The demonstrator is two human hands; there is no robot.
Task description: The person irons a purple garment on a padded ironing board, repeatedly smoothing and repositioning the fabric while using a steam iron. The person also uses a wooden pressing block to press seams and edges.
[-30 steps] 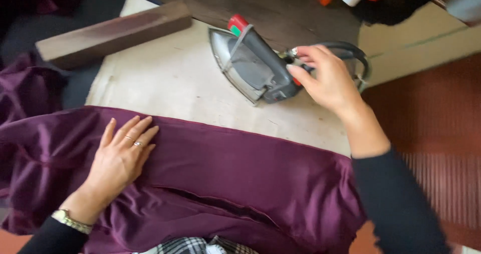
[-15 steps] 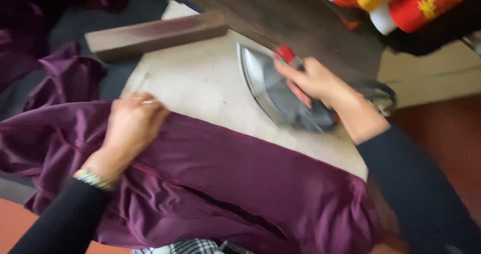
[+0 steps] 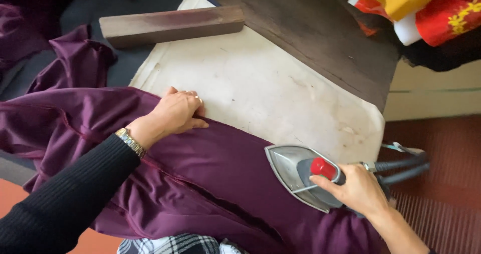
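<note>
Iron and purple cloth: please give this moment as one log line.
right hand grips iron on purple cloth | left hand presses cloth edge

Purple cloth [image 3: 210, 174] flat on board; grey iron [image 3: 295, 176] atop, red knob.

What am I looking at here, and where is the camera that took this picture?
The camera sits on a person's head and looks down at their own two bare hands; there is no machine. A dark purple fabric lies spread over a worn cream pressing pad on a dark wooden table. The left hand, with a gold wristwatch, presses the fabric's edge flat. The right hand grips the handle of a grey metal iron with a red knob, which rests on the fabric. A long brown wooden block lies at the pad's far end, and bright folded cloths are stacked at the upper right.
</note>
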